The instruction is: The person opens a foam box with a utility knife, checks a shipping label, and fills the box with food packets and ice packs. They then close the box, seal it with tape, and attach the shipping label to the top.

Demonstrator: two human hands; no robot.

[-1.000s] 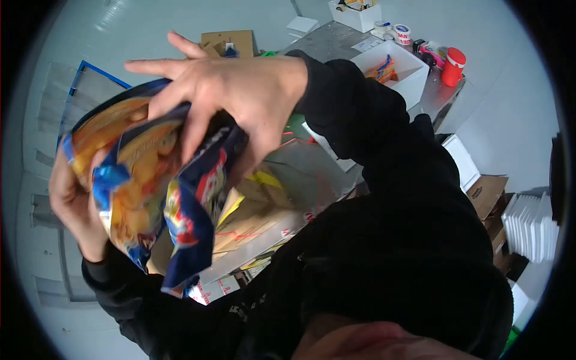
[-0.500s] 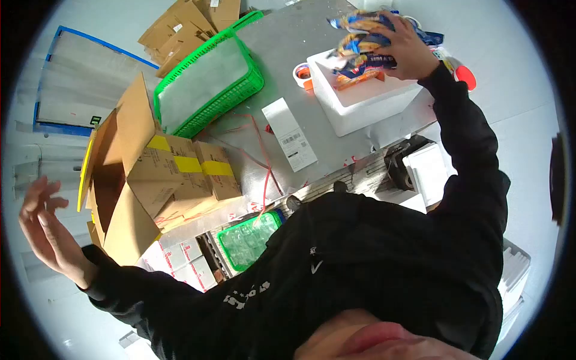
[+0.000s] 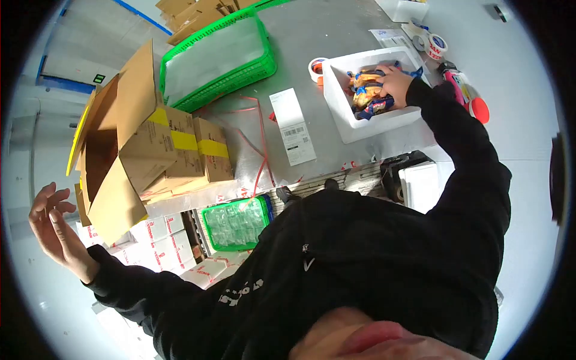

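Observation:
My right hand (image 3: 396,87) is down inside a white foam box (image 3: 346,127), its fingers curled over shiny blue-and-orange food packets (image 3: 367,93). The packets lie bunched in the box; the hand hides part of them. Out at the far left, my left hand (image 3: 55,231) is raised in the air, holding nothing, with fingers loosely bent and apart. Closest to it is an open cardboard box (image 3: 135,150) with its flaps up.
A white label sheet (image 3: 292,127) lies mid-table. Behind it stands a lined green basket (image 3: 222,90). Tape rolls (image 3: 437,45) and a red-capped container (image 3: 478,110) are right of the foam box. Below the table sits a green crate of clear packs (image 3: 237,223).
My right hand has lowered with the packets from above the foam box's rim down into the box. My left hand stays raised at the left. The view has shifted slightly.

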